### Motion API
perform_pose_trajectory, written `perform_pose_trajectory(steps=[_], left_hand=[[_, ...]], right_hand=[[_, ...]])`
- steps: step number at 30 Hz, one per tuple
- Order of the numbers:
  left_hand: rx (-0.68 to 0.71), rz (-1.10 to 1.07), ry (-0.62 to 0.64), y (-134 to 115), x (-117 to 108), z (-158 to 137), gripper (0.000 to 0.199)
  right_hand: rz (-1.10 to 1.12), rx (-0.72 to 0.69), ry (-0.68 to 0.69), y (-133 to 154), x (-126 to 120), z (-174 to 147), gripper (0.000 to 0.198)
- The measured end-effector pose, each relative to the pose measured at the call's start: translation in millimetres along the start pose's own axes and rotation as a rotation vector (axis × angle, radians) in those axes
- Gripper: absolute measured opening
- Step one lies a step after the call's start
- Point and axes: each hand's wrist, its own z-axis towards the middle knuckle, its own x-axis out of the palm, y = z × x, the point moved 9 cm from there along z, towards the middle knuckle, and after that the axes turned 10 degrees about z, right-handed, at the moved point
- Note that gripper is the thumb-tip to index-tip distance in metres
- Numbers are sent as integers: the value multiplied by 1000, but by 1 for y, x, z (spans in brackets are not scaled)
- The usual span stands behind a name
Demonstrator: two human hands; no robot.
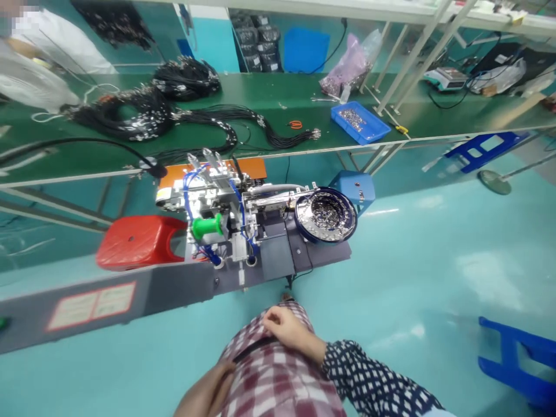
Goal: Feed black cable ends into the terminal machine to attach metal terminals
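Pale green floor (417,249) runs beneath a long green bench (260,92), which we view from above, crossing the upper part of the scene. On its left half we note coils of black cable (125,116); farther right lie an orange-handled tool (295,124), a blue tray (367,139) containing small pieces and, behind the tray, a pink bag (345,66). At upper left we see another person's white sleeve (32,81), beside the coils.

Nearer to us, a dark table (174,286) bears a metal machine (217,214) with blue tubes and a green spool (207,226). To the right of the machine we find a round bowl (306,223) holding small shiny metal parts (328,214). A red stool (134,243) stands between table and bench, at left; part of a blue stool (516,353) shows at lower right.

At lower center we observe our checked garment (278,376), crossed by a black band (256,348), well short of the machine. Our right hand (284,327) rests on it, partly open, fingers loosely bent, with nothing visible in its grasp. Our left hand (212,385) lies against its left side, near one end of the band; its fingers are partly hidden, and we cannot tell how far open it is or whether it grips anything.
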Motion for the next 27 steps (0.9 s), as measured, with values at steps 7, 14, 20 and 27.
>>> perform_pose_trajectory(steps=[7, 14, 20, 27], left_hand=[[76, 27, -25, 71, -13, -17, 35], [-32, -109, -129, 227, -53, -112, 37], [-103, -289, -205, 324, -77, -155, 49], [-2, -866, -289, 349, -265, -159, 53]], right_hand=[[-87, -65, -28, -10, 79, 19, 12], [-278, -41, 137, -38, 259, 50, 18], [-417, -18, 276, -21, 378, 83, 11], [-463, -23, 313, 19, 455, 169, 14]])
